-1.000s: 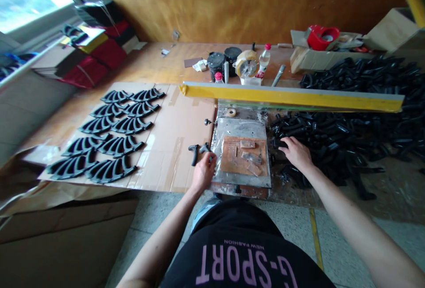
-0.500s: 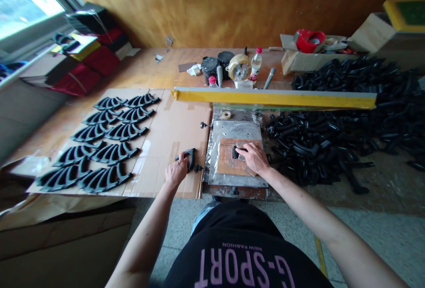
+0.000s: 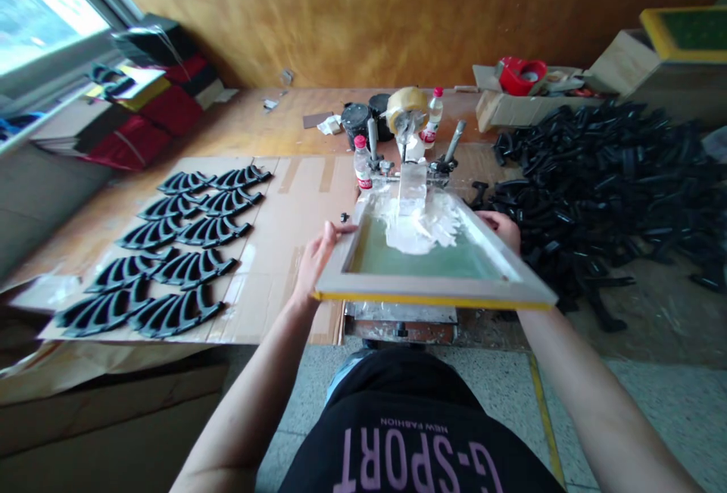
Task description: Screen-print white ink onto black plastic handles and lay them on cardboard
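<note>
A screen-printing frame [image 3: 437, 286] tilts over the small work plate [image 3: 400, 313], white ink [image 3: 420, 232] spread across the far part of its green mesh. A pale squeegee block [image 3: 413, 188] stands upright in that ink. My left hand [image 3: 319, 254] grips the frame's left side, one finger stretched along the edge. On the opposite side my right hand [image 3: 500, 229] holds the frame with curled fingers, partly hidden behind the rim. The frame covers the wooden jig and any black part on it. To the left, curved black handles [image 3: 193, 269] lie in fanned groups on cardboard [image 3: 273, 251].
A big heap of black handles [image 3: 602, 175] lies on the right. Behind the frame stand clamp posts [image 3: 453, 141], a tape roll [image 3: 407, 108], bottles [image 3: 362, 163] and dark tubs [image 3: 355, 120]. Stacked boxes [image 3: 167, 95] sit by the window; an open carton [image 3: 505, 110] is at back right.
The screen frame has swung down from its raised position over the plate. Both hands have moved from black handles to the frame's sides. The handle that lay under my left hand is out of sight.
</note>
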The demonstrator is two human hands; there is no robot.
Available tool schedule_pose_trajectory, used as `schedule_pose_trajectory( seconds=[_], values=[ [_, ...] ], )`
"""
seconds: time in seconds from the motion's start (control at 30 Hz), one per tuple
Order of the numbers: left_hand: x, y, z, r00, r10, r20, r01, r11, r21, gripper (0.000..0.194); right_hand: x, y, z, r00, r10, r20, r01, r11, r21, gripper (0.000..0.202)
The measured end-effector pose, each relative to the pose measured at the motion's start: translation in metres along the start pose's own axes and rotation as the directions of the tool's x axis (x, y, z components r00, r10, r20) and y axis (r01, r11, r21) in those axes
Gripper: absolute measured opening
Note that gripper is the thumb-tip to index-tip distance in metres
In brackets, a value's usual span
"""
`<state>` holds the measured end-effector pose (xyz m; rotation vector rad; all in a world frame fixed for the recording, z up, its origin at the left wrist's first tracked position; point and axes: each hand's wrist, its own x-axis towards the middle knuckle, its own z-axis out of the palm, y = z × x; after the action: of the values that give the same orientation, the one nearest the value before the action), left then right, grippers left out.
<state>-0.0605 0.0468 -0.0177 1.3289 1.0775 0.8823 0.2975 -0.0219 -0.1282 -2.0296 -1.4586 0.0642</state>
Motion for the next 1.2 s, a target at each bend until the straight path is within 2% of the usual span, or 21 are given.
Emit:
schedule_pose_trajectory(
  seconds=[0.07,0.13,0.2,0.27,0.33,0.4,0.47,0.53,0.6,0.63,0.67,0.7,0.8,0.83,0.9,0.97,1.0,1.03,1.1,1.2],
  values=[
    [-0.016,-0.037,-0.011,0.985,-0.167,0.051,0.163,0.984,0.077,0.055,0.011,-0.016,0.000,0.998,-0.022,-0.067,0.025,0.999,0.048,0.040],
    [-0.023,-0.076,-0.015,0.969,-0.237,0.071,0.227,0.966,0.123,0.065,0.021,-0.048,0.007,0.988,-0.121,-0.099,0.126,0.991,0.045,0.046],
    [-0.022,-0.109,-0.014,0.968,-0.241,0.062,0.227,0.958,0.176,0.074,0.029,-0.082,0.018,0.970,-0.243,-0.026,0.242,0.970,-0.033,0.058],
    [-0.018,-0.130,-0.011,0.967,-0.251,0.040,0.235,0.943,0.235,0.074,0.033,-0.109,0.031,0.947,-0.294,0.129,0.307,0.946,-0.098,0.049],
    [-0.014,-0.139,-0.010,0.963,-0.271,0.013,0.258,0.931,0.259,0.072,0.028,-0.122,0.040,0.913,-0.287,0.291,0.327,0.939,-0.101,0.027],
    [-0.012,-0.141,-0.010,0.956,-0.294,-0.013,0.288,0.923,0.255,0.068,0.014,-0.123,0.042,0.866,-0.302,0.400,0.358,0.931,-0.071,0.007],
    [-0.013,-0.139,-0.010,0.950,-0.310,-0.033,0.308,0.918,0.248,0.063,-0.006,-0.116,0.036,0.795,-0.400,0.455,0.454,0.891,-0.008,0.011],
    [-0.014,-0.139,-0.010,0.948,-0.314,-0.046,0.315,0.917,0.244,0.060,-0.024,-0.108,0.025,0.689,-0.543,0.480,0.576,0.812,0.093,0.021],
    [-0.015,-0.140,-0.010,0.949,-0.310,-0.056,0.314,0.920,0.235,0.058,-0.033,-0.103,0.014,0.581,-0.639,0.504,0.642,0.740,0.198,0.025],
    [-0.015,-0.140,-0.010,0.950,-0.308,-0.060,0.313,0.922,0.229,0.057,-0.034,-0.103,0.010,0.549,-0.656,0.519,0.648,0.726,0.232,0.024],
    [-0.015,-0.140,-0.010,0.950,-0.305,-0.063,0.311,0.923,0.224,0.057,-0.034,-0.103,0.009,0.539,-0.655,0.531,0.641,0.727,0.247,0.022],
    [-0.015,-0.140,-0.010,0.951,-0.302,-0.062,0.308,0.926,0.220,0.058,-0.033,-0.104,0.009,0.553,-0.642,0.531,0.627,0.741,0.242,0.021],
    [-0.015,-0.139,-0.011,0.954,-0.298,-0.030,0.298,0.931,0.211,0.061,-0.037,-0.107,0.017,0.663,-0.596,0.453,0.588,0.789,0.176,0.027],
    [-0.015,-0.139,-0.011,0.953,-0.303,-0.017,0.300,0.932,0.205,0.063,-0.042,-0.107,0.020,0.682,-0.596,0.423,0.589,0.791,0.165,0.031],
    [-0.015,-0.139,-0.011,0.949,-0.314,0.000,0.308,0.932,0.190,0.066,-0.056,-0.104,0.023,0.669,-0.625,0.402,0.612,0.770,0.178,0.035],
    [-0.015,-0.139,-0.011,0.950,-0.313,0.005,0.307,0.934,0.184,0.068,-0.064,-0.102,0.022,0.625,-0.652,0.428,0.634,0.745,0.209,0.032],
    [-0.015,-0.138,-0.011,0.950,-0.311,0.009,0.304,0.934,0.186,0.068,-0.063,-0.103,0.021,0.619,-0.649,0.443,0.630,0.746,0.214,0.028],
    [-0.014,-0.137,-0.011,0.951,-0.308,0.015,0.300,0.935,0.190,0.068,-0.058,-0.105,0.020,0.632,-0.631,0.450,0.613,0.762,0.207,0.024],
    [-0.014,-0.129,-0.012,0.951,-0.307,0.043,0.294,0.937,0.186,0.071,-0.038,-0.116,0.020,0.712,-0.556,0.428,0.541,0.824,0.170,0.021],
    [-0.015,-0.102,-0.015,0.953,-0.292,0.084,0.278,0.949,0.151,0.080,0.009,-0.131,0.016,0.853,-0.408,0.325,0.396,0.912,0.105,0.047]
  ],
)
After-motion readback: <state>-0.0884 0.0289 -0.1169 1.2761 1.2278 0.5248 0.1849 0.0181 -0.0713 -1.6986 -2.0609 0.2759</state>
